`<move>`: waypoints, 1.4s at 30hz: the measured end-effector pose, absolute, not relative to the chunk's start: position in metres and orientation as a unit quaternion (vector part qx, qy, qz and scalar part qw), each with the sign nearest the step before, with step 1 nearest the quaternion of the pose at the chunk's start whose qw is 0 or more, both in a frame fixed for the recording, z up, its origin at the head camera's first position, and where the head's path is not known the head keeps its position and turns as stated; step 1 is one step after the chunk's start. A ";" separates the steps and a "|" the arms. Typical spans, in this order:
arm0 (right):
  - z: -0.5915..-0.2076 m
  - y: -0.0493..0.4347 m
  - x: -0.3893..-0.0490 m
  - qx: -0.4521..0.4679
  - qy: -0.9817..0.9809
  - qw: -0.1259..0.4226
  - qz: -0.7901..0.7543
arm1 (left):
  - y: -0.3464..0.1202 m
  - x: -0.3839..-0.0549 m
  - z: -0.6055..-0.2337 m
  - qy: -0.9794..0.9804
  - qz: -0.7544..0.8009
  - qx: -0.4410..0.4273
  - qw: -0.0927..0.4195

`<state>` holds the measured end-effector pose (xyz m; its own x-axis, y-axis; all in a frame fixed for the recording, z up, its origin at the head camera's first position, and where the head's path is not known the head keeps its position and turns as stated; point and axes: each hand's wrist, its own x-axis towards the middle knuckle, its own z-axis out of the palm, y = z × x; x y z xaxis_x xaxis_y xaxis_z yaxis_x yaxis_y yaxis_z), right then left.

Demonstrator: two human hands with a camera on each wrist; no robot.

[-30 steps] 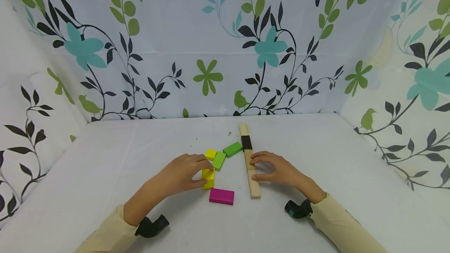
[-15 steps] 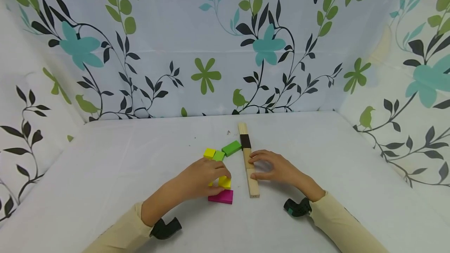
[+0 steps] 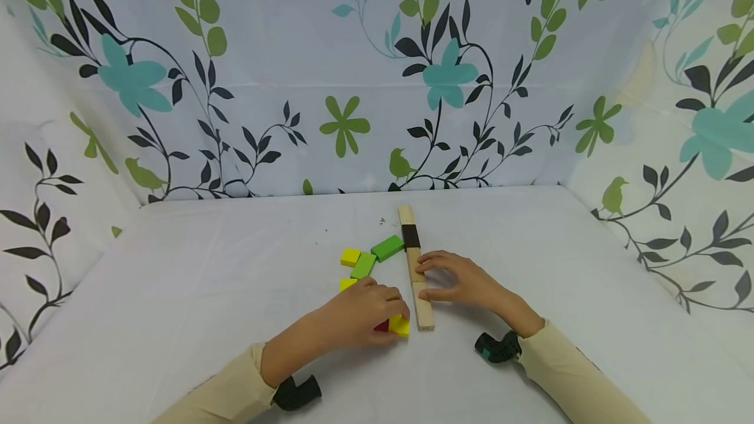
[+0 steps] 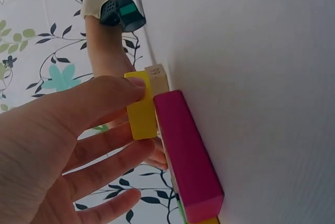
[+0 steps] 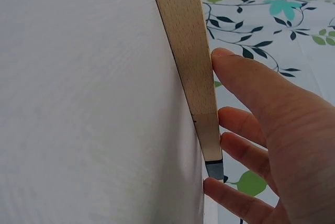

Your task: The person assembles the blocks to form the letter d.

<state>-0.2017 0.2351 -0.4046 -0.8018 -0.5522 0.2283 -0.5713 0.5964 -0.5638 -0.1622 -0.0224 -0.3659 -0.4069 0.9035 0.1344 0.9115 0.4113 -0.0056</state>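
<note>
My left hand (image 3: 359, 313) pinches a yellow block (image 3: 400, 326) between thumb and fingers. In the left wrist view the yellow block (image 4: 140, 116) is raised beside the end of a long magenta block (image 4: 191, 156), which the hand mostly covers in the head view. The held block overlaps the end of a plain wooden block (image 4: 157, 77) there. My right hand (image 3: 465, 283) rests its thumb and fingertips along the right side of a straight row of plain wooden blocks (image 3: 424, 306). A black block (image 3: 410, 235) sits within that row.
Left of the row, two green blocks (image 3: 387, 248) curve away from the black block. A small yellow block (image 3: 350, 256) lies beside them, and another yellow block (image 3: 347, 284) shows partly behind my left hand. Patterned cloth (image 3: 265, 70) hangs behind the white tabletop (image 3: 235, 247).
My left hand has lifted a yellow block off the yellow block at left and carried it right and nearer, over the magenta block toward the wooden row. My right hand has stayed put.
</note>
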 end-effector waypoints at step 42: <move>-0.407 0.236 -0.202 0.321 -0.890 0.022 0.322 | -0.030 -0.168 -0.370 -0.835 -0.086 -0.533 0.105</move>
<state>-0.2021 0.2364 -0.4065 -0.7932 -0.5571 0.2458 -0.5855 0.5867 -0.5595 -0.1678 -0.0297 -0.3705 -0.4093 0.8725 0.2669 0.9086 0.4163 0.0327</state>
